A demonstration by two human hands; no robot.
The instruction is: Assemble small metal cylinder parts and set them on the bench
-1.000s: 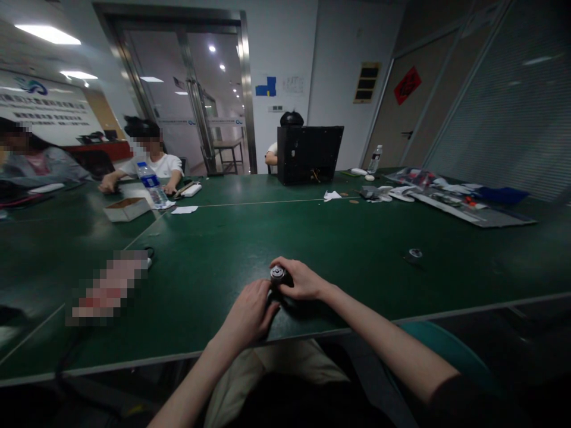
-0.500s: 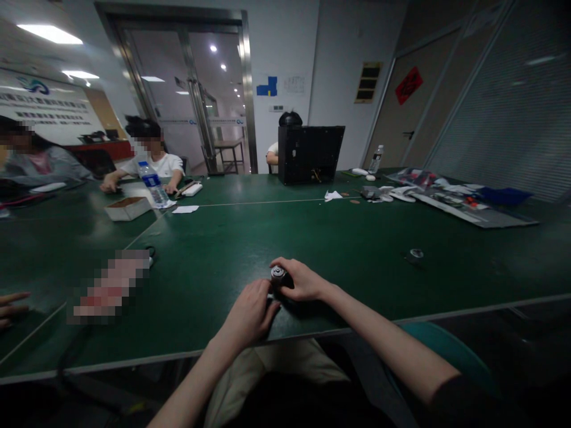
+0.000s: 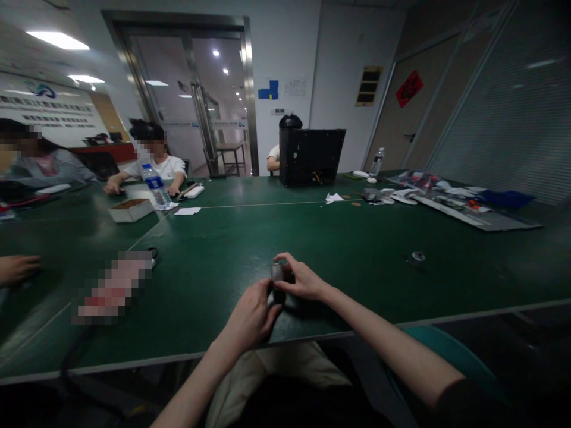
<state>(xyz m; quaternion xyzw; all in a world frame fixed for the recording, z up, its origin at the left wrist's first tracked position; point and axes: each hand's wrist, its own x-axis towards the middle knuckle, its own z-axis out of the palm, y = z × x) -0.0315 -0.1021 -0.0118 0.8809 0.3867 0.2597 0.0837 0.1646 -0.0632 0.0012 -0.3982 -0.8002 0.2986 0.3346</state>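
In the head view, a small silver metal cylinder (image 3: pixel 277 272) stands roughly upright near the front edge of the green table (image 3: pixel 214 249). My right hand (image 3: pixel 304 280) grips it from the right, thumb and index finger curled round it. Directly below the cylinder is a dark round part (image 3: pixel 279 296). My left hand (image 3: pixel 252 309) is closed on this part from the left, thumb in front. Whether the cylinder and the dark part are joined, I cannot tell. Off to the right lies a small round piece with a pale top (image 3: pixel 418 257).
A blurred-out pinkish slab (image 3: pixel 116 285) with a cable lies to my left, near another person's hand (image 3: pixel 18 268). Farther back are an open box (image 3: pixel 130 210), a water bottle (image 3: pixel 154 184), a black case (image 3: pixel 312 157) and a cluttered board (image 3: pixel 486 217). Several people sit around.
The cylinder has tipped: its round end faced me before, and now its silver side shows above the dark part. The other person's hand at the left has moved up and farther into view.
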